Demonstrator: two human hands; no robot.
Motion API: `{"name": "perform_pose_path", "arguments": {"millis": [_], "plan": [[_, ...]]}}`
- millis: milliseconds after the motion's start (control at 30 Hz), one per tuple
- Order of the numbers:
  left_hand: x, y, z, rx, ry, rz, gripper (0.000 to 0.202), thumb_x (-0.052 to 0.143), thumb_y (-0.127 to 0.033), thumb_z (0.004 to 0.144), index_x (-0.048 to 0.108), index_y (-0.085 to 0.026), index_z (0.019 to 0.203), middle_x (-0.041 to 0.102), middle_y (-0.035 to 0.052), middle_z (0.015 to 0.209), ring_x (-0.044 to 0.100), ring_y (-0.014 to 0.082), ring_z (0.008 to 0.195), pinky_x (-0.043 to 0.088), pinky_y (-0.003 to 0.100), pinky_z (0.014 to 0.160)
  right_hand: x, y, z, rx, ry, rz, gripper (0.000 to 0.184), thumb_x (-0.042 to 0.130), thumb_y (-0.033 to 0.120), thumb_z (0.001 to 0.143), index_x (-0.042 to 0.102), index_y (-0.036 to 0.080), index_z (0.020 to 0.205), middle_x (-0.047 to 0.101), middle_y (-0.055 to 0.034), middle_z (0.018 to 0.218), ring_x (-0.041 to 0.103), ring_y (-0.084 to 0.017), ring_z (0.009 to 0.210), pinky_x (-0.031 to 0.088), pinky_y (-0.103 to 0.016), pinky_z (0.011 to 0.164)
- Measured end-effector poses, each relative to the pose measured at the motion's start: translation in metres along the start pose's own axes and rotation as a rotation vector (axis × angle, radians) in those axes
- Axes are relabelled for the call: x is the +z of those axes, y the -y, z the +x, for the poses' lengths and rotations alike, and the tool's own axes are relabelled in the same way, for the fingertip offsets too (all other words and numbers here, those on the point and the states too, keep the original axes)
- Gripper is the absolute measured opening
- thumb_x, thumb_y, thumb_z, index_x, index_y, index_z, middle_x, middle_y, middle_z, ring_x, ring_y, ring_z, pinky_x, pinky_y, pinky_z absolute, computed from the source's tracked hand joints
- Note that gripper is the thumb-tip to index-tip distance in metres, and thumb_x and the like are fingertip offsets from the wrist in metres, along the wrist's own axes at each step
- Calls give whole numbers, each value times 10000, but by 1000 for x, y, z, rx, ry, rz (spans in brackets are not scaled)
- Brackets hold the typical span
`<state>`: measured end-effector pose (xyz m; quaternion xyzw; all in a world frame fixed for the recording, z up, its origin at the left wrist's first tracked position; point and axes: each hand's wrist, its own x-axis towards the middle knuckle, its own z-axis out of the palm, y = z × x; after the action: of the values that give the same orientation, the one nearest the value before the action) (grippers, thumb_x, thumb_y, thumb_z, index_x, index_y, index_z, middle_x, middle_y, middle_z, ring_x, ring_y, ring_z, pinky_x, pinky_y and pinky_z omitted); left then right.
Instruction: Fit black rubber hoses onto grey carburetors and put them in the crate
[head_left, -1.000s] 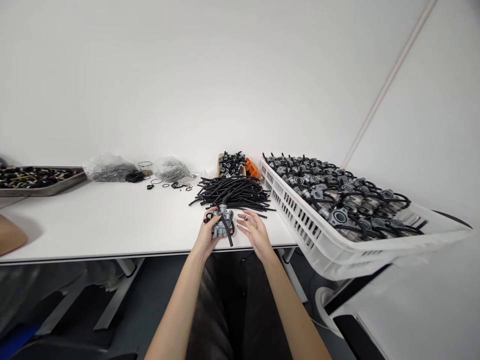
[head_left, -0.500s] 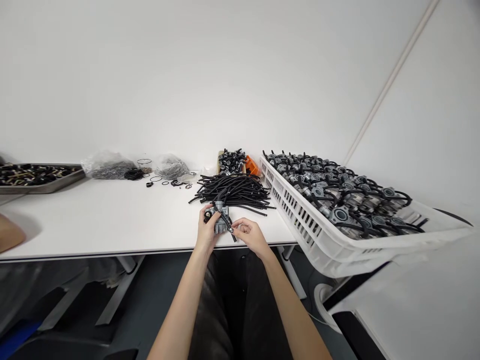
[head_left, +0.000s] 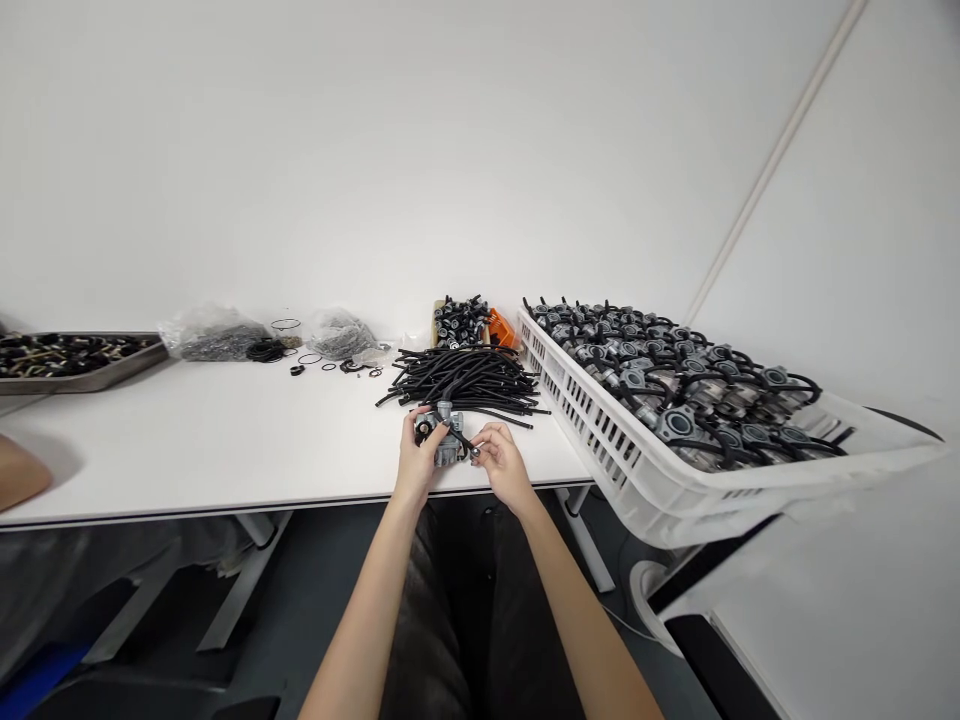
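Note:
At the table's front edge, my left hand (head_left: 415, 460) is closed around a small grey metal carburetor (head_left: 448, 455). Its thumb lies across the front of the body, by a black hose (head_left: 460, 438) that slants down to the right. My right hand (head_left: 505, 464) pinches the lower end of this hose at the carburetor's right side. Something small and shiny shows at those fingertips, too small to make out. Just behind the carburetor lies a loose pile of black rubber hoses (head_left: 465, 378).
To the right stands a white plastic crate (head_left: 630, 455) filled with carburetors (head_left: 679, 425). Behind the hoses are a box of small black-and-grey parts (head_left: 459, 322) and an orange bin (head_left: 501, 328). Plastic bags (head_left: 341, 333), rings and a metal tray (head_left: 112, 375) lie left. Another person's arm (head_left: 21, 472) shows at far left.
The carburetor has turned slightly and shifted a little to the right in my left hand. My right hand has moved slightly right and up, and the hose end no longer hangs below its fingers.

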<state>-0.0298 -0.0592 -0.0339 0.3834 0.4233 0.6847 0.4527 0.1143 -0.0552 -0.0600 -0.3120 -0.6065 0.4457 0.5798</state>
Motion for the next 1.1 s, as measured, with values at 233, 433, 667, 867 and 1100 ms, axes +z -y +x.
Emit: {"name": "perform_pose_path", "arguments": {"millis": [233, 433, 667, 867, 1100], "plan": [[1, -1, -1, 35, 19, 30, 469, 793, -354, 630, 593, -263, 1044, 610, -22, 833, 571, 125, 704, 454, 229, 640, -3, 0, 1, -12, -1, 53, 97, 614, 316, 796, 577, 230, 822, 434, -30, 1010, 543, -130, 712, 536, -337, 706], [0, 0, 0, 48, 8, 35, 466, 793, -351, 626, 600, -259, 1040, 614, -21, 848, 565, 125, 722, 448, 222, 655, -2, 0, 2, 24, 68, 66, 91, 598, 298, 791, 560, 218, 811, 473, -16, 973, 599, -127, 704, 531, -336, 725], [0, -3, -2, 36, 30, 33, 466, 777, -346, 653, 593, -256, 1071, 618, -8, 905, 586, 139, 773, 468, 240, 684, -2, -4, 5, 53, 53, 24, 75, 601, 209, 743, 554, 216, 801, 511, -5, 917, 578, -132, 736, 519, -306, 711], [0, -3, -1, 12, 39, 15, 451, 767, -334, 665, 586, -263, 1072, 616, -9, 933, 593, 127, 772, 475, 234, 685, 0, -7, 4, 39, -10, -55, 110, 588, 124, 706, 596, 215, 766, 518, -20, 945, 543, -160, 820, 487, -335, 807], [0, -3, -1, -47, 46, -2, 499, 743, -394, 685, 541, -261, 1122, 614, 4, 941, 607, 154, 770, 488, 268, 655, -2, -1, 5, 123, -12, 46, 392, 726, 272, 696, 569, 250, 1055, 568, -70, 1191, 591, -205, 1007, 498, -388, 895]]}}
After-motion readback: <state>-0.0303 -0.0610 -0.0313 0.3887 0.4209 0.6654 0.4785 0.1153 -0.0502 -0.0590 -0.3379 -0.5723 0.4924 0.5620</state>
